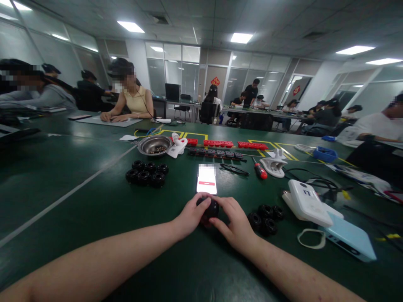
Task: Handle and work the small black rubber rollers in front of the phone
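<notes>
Between my left hand (pixel 191 216) and my right hand (pixel 233 221) is a round black toy wheel (pixel 213 208), gripped from both sides close above the green table (pixel 176 268). Fingers cover part of it. A phone (pixel 206 186) with a lit white screen lies just beyond my fingertips. To the left, several similar black wheels (pixel 144 178) are grouped in rows. More black wheels (pixel 269 227) sit in a cluster right of my right hand.
Farther back are a metal bowl (pixel 154 145) of small parts, red plastic pieces (pixel 218 144), a black strip of parts (pixel 217 154), black glasses (pixel 234 169) and a red screwdriver (pixel 260 171). Power banks (pixel 310 203) and cables (pixel 317 178) lie right. People sit at surrounding tables.
</notes>
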A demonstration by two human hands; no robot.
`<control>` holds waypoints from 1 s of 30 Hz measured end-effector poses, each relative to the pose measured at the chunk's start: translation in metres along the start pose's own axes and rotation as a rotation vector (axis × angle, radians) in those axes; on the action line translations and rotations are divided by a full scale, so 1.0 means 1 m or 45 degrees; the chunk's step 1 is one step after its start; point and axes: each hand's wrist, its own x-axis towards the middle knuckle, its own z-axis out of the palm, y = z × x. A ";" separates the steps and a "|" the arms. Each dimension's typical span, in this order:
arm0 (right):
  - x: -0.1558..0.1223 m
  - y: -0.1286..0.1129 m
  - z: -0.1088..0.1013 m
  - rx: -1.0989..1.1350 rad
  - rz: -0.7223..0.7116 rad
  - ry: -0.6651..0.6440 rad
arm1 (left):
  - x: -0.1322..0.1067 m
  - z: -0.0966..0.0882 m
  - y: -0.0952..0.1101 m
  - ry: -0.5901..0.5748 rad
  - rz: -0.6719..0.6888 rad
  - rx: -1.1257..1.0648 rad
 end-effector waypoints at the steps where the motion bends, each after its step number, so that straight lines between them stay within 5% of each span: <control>1: 0.000 0.000 0.000 -0.013 -0.058 -0.003 | 0.001 -0.001 -0.001 0.002 -0.007 -0.005; 4: -0.001 -0.002 0.001 -0.045 -0.133 0.013 | 0.003 -0.001 -0.002 -0.004 -0.001 -0.017; 12: -0.001 0.005 0.001 0.086 0.122 0.020 | -0.003 -0.001 -0.001 -0.032 0.145 0.089; 17: -0.002 0.008 -0.004 0.140 0.114 0.025 | -0.009 -0.006 0.001 -0.146 0.382 0.651; 23: -0.008 -0.016 -0.015 0.064 0.216 -0.302 | -0.030 -0.001 0.003 -0.312 0.292 1.606; 30: -0.021 -0.076 -0.003 0.034 0.235 -0.458 | -0.101 -0.022 0.038 -0.316 0.104 1.899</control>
